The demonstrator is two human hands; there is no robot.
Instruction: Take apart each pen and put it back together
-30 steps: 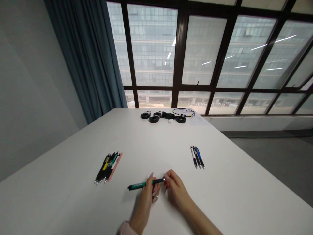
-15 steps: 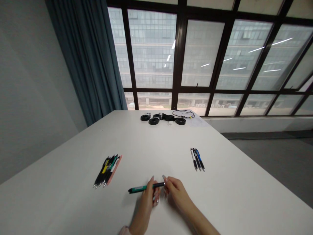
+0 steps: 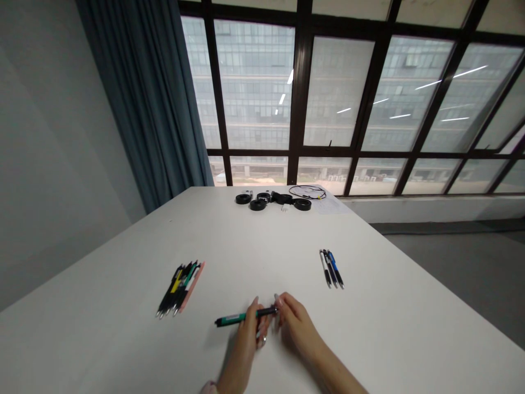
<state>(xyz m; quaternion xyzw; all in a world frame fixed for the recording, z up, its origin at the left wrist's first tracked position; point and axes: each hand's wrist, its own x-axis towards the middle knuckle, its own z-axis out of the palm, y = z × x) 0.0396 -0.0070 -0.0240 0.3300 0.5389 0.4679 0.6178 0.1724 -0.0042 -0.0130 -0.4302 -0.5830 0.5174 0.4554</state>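
Note:
A green and black pen (image 3: 230,319) lies level across my left hand (image 3: 251,328), whose thumb and fingers are closed round its middle. At the pen's right end, my right hand (image 3: 296,320) pinches the silvery tip between thumb and fingers; the exact contact is partly hidden. Farther left, a bundle of pens (image 3: 179,289) in black, yellow, green and pink rests on the white table (image 3: 123,339). To the right lie three pens (image 3: 331,269) side by side, one white and black, one dark and one blue.
Toward the far end of the table sit several black tape-like rings (image 3: 258,204), a looped black cable (image 3: 307,191) and a pale sheet of paper (image 3: 332,206). A blue curtain (image 3: 151,109) hangs at the left beside large windows.
Both hands keep their hold on the green and black pen, with only a slight shift of the right fingers at its tip. The view has tilted very slightly.

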